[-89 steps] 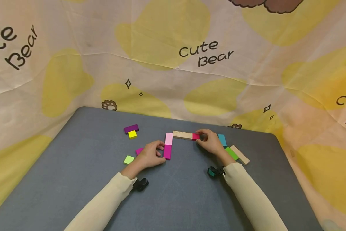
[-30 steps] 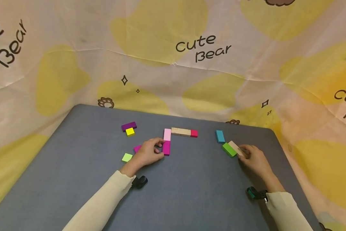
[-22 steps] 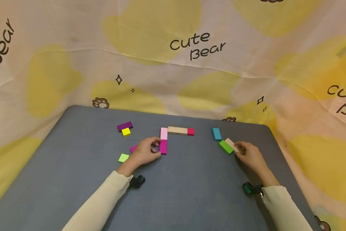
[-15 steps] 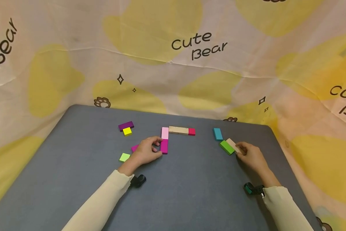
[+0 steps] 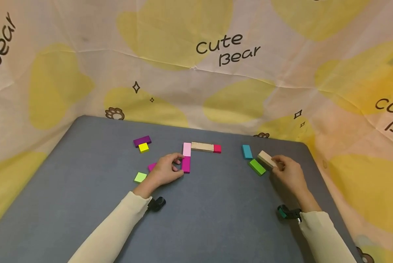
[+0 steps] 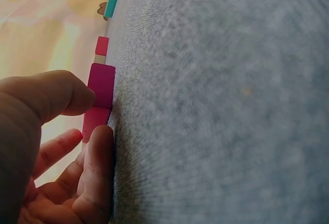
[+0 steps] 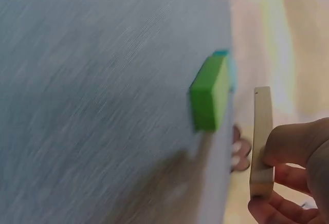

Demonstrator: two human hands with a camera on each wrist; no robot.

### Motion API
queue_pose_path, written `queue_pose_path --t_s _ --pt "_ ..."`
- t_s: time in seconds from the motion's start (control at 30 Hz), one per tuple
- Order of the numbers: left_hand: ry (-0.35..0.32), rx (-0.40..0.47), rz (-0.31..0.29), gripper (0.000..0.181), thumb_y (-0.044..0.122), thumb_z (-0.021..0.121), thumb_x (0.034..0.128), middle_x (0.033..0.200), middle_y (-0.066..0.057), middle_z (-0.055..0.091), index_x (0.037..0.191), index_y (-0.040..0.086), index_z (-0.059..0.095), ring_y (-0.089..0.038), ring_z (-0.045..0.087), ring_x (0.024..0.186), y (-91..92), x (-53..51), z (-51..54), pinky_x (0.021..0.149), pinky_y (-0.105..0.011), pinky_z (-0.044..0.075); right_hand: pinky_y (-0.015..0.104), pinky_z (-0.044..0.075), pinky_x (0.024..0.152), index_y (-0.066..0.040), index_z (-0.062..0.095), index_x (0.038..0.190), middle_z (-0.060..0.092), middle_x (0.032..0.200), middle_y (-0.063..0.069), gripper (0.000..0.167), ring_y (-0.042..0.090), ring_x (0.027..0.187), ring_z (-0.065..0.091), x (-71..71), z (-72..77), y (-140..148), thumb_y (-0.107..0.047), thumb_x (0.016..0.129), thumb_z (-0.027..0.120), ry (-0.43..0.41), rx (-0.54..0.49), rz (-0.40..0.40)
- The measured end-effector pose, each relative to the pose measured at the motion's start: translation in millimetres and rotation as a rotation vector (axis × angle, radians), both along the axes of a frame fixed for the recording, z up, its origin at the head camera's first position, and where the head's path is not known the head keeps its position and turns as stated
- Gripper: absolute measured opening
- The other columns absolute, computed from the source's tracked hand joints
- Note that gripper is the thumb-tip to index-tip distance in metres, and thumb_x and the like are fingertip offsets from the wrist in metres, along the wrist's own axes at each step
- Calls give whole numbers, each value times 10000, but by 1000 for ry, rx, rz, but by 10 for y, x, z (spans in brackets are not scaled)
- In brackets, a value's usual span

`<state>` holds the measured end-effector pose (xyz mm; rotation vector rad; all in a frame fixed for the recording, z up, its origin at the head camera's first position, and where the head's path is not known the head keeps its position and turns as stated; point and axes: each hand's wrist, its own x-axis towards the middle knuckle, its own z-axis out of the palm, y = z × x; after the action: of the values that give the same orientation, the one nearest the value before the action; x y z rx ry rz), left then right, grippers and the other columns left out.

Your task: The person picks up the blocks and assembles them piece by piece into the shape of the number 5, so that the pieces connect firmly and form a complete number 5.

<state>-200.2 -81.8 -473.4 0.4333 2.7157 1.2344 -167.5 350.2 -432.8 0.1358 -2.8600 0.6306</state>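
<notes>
Right fingers (image 7: 290, 144) pinch wooden block (image 7: 263, 118), long axis diagonal, free end pointing far-left; left fingers (image 6: 97, 170) parted beside magenta block (image 5: 186, 165).

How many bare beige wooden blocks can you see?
2. One beige wooden block lies between the pale pink rectangular block and the small red block; the right hand holds the second beige block near the green rectangular block. Another could be hidden behind a hand.
</notes>
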Motion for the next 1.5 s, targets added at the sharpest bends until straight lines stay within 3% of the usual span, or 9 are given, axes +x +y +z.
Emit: queue_pose_path --t_s 0.13,0.4,0.9,1.5 --pt "-11 -2 9 479 139 742 776 1003 -66 614 1229 87 594 -96 587 734 8 0 -15 722 -272 523 510 526 705 -23 658 1111 654 1036 235 291 370 834 642 -39 57 -195 -11 821 655 19 -30 53" --pt "-13 -7 14 482 152 748 779 1009 -60 612 1233 101 592 -91 588 735 4 0 -38 729 -274 527 451 538 731 -57 676 1102 682 1044 150 296 291 885 625 -108 35 -683 10 814 675 29 -76 190" --pt "-23 -12 25 495 155 755 773 1008 -65 616 1239 105 593 -95 591 733 -27 -7 -29 723 -274 523 313 464 704 -115 704 1048 698 1006 42 294 168 821 539 -167 -143 -1503 0 777 703 -6 -54 363" --pt "-21 -21 28 489 161 755 782 1013 -41 612 1241 123 590 -93 581 741 10 9 -18 745 -280 528 305 450 713 -120 709 1021 705 1012 16 274 160 843 533 -194 -278 -1749 2 777 688 -21 -55 446"
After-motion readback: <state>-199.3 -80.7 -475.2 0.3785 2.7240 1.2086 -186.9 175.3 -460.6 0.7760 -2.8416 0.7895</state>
